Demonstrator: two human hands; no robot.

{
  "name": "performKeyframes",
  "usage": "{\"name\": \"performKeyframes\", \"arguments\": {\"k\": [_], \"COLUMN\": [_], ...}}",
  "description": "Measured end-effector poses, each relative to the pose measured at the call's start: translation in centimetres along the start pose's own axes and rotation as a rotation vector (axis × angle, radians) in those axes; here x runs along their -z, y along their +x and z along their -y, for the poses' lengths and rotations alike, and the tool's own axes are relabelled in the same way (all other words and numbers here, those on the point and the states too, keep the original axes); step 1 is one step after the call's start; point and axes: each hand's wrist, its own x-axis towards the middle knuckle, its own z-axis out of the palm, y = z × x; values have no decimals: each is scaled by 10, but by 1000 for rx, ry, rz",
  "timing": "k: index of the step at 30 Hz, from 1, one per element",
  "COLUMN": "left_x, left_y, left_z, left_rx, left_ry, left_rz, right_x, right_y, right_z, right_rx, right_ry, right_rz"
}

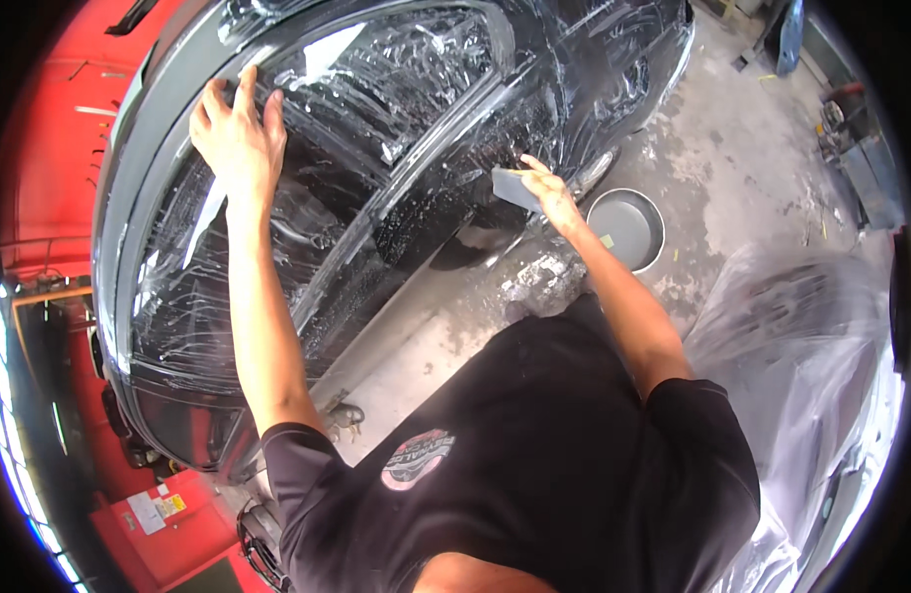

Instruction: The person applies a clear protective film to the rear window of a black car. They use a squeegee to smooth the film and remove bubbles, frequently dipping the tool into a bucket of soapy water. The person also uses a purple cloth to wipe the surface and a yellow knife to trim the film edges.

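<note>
A dark car (416, 198) fills the left and middle of the head view, its side wet and streaked with whitish liquid. My left hand (240, 133) reaches up to the roof edge above the side windows. Its fingers are apart, resting on the frame with nothing in them. Lower down and to the right, my right hand (549, 193) grips a flat grey rectangular pad (515, 189) between thumb and fingers. That pad is close to the car's lower side panel; whether it touches the surface I cannot tell.
A round basin (628, 229) with greyish contents stands on the wet concrete floor (712, 148), right of my right forearm. Something wrapped in clear plastic sheeting (791, 346) is at the right. Red panels (60, 148) line the far left. Assorted items (861, 148) lie at the upper right.
</note>
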Motion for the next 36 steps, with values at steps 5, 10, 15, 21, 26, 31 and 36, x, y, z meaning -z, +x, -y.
{"name": "performKeyframes", "arguments": {"k": [5,10,15,21,26,31,36], "left_x": [5,2,-13,-28,-22,-27,-34], "left_y": [16,32,75,107,123,129,119], "left_z": [-17,-15,-30,-31,-21,-35,-38], "left_rx": [75,117,13,63,16,-58,-45], "left_ry": [-55,-66,-148,-334,-378,-374,-309], "left_rz": [77,-3,116,341,555,436,353], "right_x": [4,5,11,46,63,32,-47], "right_y": [30,12,-11,-38,18,166,144], "right_z": [-17,10,47,94,196,209,162], "right_rx": [-51,2,-27,-119,158,257,317], "right_ry": [-222,-337,-415,-140,-174,-565,-605], "right_rz": [109,148,140,111,-584,-599,-726]}}
